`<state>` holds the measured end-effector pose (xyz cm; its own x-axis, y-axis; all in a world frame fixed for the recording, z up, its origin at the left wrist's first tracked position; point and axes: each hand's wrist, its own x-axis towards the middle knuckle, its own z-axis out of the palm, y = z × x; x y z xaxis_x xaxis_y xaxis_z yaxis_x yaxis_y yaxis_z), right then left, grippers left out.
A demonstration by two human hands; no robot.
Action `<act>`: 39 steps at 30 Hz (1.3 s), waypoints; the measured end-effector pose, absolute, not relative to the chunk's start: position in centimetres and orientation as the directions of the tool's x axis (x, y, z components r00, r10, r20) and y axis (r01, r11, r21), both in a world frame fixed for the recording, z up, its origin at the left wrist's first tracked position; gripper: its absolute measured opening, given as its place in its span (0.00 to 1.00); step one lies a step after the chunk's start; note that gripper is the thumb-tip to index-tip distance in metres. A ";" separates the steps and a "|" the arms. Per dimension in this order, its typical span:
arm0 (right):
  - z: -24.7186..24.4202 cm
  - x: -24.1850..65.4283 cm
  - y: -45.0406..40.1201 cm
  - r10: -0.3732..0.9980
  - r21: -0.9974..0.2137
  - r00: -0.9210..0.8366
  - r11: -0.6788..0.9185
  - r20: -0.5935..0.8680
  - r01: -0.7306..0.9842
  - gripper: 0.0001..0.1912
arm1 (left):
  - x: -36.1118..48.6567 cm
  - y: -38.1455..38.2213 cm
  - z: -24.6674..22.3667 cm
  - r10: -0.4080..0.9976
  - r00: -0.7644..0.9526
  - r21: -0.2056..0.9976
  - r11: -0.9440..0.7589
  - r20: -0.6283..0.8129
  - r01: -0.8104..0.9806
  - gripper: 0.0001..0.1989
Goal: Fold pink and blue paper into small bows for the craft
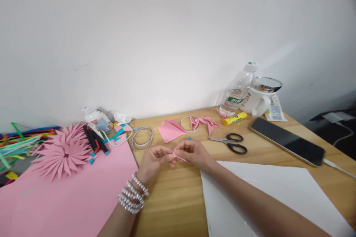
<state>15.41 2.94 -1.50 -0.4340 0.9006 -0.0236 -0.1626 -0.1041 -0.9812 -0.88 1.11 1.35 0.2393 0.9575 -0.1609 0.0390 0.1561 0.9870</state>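
So both bare hands, the left hand [157, 160] with pearly beads round its wrist and the right hand [194, 154], are pinching a tiny folded piece of pale pink paper [179, 155] between their fingertips, just above the light wooden table [172, 200]. It's looking creased and pointy, though the fingers are covering a lot of it. Past it, black-handled metal scissors [232, 142], a loosely folded pink paper sheet [171, 131] and some spiky pink paper shapes [207, 123] are lying on the wood.
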 end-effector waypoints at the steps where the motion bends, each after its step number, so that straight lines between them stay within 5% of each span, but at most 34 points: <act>1: -1.5 15.4 2.9 0.895 -0.980 -0.445 -0.114 -0.030 -0.163 0.15 | -1.0 1.1 1.3 0.953 0.251 0.985 0.170 -0.170 0.019 0.10; 14: -1.5 15.3 3.0 0.909 -0.976 -0.415 -0.131 -0.049 -0.171 0.13 | -0.1 1.1 0.9 0.989 0.051 0.985 0.136 -0.142 0.108 0.05; 23: -1.1 15.7 2.9 0.853 -0.966 -0.519 -0.179 -0.058 -0.186 0.13 | -1.2 1.2 0.8 0.949 0.268 0.979 0.192 -0.168 -0.065 0.10; 31: -1.8 15.1 2.9 0.919 -0.996 -0.392 0.010 0.043 -0.085 0.13 | 0.0 1.2 0.9 0.994 0.037 0.989 0.096 -0.101 0.114 0.09; 39: -1.8 14.9 2.6 0.916 -0.996 -0.395 0.086 0.078 0.002 0.13 | 0.0 0.7 0.8 0.997 0.075 0.977 -0.011 -0.006 0.214 0.04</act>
<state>14.93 2.57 -1.78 -0.3947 0.9155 0.0776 0.0024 0.0855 -0.9963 0.02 0.74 0.76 0.0747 0.9972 -0.0056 0.2142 -0.0105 0.9767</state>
